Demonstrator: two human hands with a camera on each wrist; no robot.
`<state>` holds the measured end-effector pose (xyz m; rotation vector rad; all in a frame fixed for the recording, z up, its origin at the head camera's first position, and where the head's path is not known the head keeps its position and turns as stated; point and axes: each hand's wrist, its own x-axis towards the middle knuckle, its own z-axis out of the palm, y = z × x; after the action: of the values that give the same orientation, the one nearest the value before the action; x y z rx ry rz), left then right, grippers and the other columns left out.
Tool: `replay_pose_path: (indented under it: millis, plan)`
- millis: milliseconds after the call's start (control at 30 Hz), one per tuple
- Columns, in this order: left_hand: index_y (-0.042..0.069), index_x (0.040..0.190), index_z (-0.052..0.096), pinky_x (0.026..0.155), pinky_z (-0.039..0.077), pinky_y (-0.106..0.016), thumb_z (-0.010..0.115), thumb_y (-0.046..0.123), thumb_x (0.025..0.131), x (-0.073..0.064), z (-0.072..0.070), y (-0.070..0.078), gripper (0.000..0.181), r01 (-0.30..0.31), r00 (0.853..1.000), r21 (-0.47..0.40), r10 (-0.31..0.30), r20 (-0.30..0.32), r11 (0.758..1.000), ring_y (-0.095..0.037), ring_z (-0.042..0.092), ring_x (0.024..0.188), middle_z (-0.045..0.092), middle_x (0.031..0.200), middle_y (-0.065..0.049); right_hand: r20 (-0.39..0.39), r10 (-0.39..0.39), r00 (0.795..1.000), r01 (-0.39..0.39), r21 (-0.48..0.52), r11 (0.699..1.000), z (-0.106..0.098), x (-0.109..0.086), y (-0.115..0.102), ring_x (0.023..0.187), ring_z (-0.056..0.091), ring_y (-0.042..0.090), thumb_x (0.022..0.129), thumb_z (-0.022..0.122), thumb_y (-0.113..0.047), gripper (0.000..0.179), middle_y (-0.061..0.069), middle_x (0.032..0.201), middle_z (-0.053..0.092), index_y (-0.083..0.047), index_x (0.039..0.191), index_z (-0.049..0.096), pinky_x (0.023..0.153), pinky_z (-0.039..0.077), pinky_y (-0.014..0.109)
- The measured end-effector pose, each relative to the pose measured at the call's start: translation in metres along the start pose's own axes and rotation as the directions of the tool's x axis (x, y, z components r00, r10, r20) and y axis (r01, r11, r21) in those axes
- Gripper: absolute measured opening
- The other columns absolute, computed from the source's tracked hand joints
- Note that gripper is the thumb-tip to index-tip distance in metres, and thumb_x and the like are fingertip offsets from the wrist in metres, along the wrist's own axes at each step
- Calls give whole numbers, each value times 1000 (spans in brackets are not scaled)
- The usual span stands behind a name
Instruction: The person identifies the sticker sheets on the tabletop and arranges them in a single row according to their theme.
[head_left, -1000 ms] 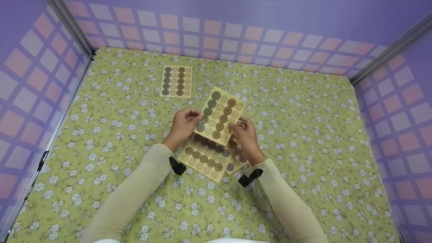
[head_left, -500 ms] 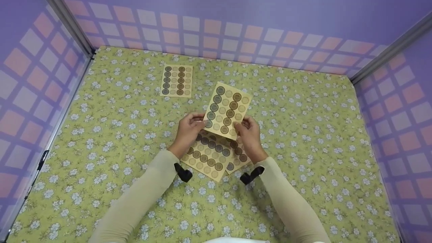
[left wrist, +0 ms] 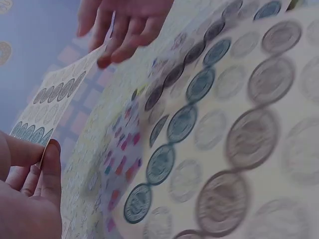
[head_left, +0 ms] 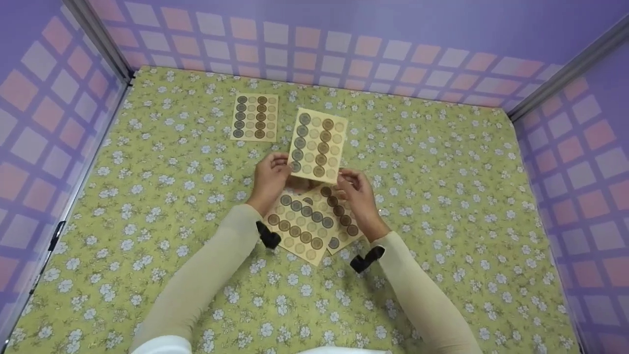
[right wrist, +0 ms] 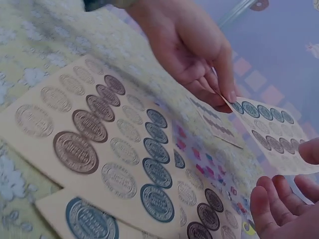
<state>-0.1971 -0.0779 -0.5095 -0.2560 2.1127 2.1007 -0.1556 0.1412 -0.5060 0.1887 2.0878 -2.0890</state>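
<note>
Left Hand Held Up a Sheet

The left hand (head_left: 270, 179) pinched the raised sheet (head_left: 317, 146) near its lower left corner, thumb on the printed face. The right hand (head_left: 358, 194) was loosely spread at the lower right corner; whether it touched the paper could not be told.

The raised sheet was up above the cloth (head_left: 442, 246), its columns of rounds dark, pale, brown and pale. Below it, the front sheet (head_left: 300, 228) lay partly over the under sheet (head_left: 345, 221). Just beyond these, the left wrist view showed a colourful patterned piece (left wrist: 121, 164). The far sheet (head_left: 254, 118) lay flat toward the back wall (head_left: 344, 19).
</note>
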Motion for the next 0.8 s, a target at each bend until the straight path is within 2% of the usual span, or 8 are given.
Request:
replay_pose_path:
  millis: [100,167,233,333,433,533,700,800]
  plan:
    - [12,121,57,93,51,-34,56,13,97,20,-1,6,25,15,999,45,-13,-46,999,-17,60,109,58,118,-6,25,-18,1000,20,-73,997,-1,-3,3,114,55,35,100,54,-25,42,13,126,54,-2,134,46,97,47,50]
    - [12,122,56,92,50,-32,55,13,97,32,0,8,25,30,997,66,-25,-70,997,-17,59,111,57,119,-6,46,-24,999,30,-140,990,-1,-5,4,109,57,34,99,56,-23,39,13,125,55,-2,131,48,90,50,48]
    - [12,120,56,90,51,-31,55,13,96,44,2,10,24,42,994,98,-32,-101,994,-17,59,110,58,119,-6,69,-39,997,53,-227,972,0,-8,5,103,59,31,98,57,-21,35,12,122,58,-3,128,51,82,52,43]
    - [12,118,57,87,51,-31,56,14,95,59,5,11,23,55,988,143,-34,-149,988,-17,59,107,60,117,-6,129,-69,989,109,-339,935,2,-11,7,97,60,27,96,60,-18,32,11,118,60,-3,124,54,77,52,37]
    - [15,116,59,88,48,-33,58,18,94,70,6,12,22,85,978,198,-44,-204,976,-16,60,103,62,115,-3,187,-102,977,177,-446,878,7,-14,9,95,59,22,94,63,-15,31,12,116,61,-3,122,57,80,51,32]
    - [17,114,59,88,45,-34,58,20,93,80,6,11,21,115,969,245,-54,-241,963,-16,60,99,62,112,-1,224,-100,969,208,-531,821,11,-17,12,88,56,20,91,68,-16,34,12,111,61,-4,121,59,77,48,32]
    - [12,115,59,83,48,-34,60,15,92,95,7,5,23,86,965,300,-4,-264,950,-19,58,98,60,110,-6,271,-98,958,261,-674,691,17,-20,17,85,50,19,84,76,-24,40,8,102,58,-9,117,59,74,43,34]
    - [12,115,59,82,48,-36,60,15,92,100,7,3,23,85,960,362,21,-281,928,-20,58,96,60,109,-5,300,-114,947,307,-742,597,20,-21,19,87,45,19,81,79,-27,41,6,98,54,-11,112,57,73,39,34]
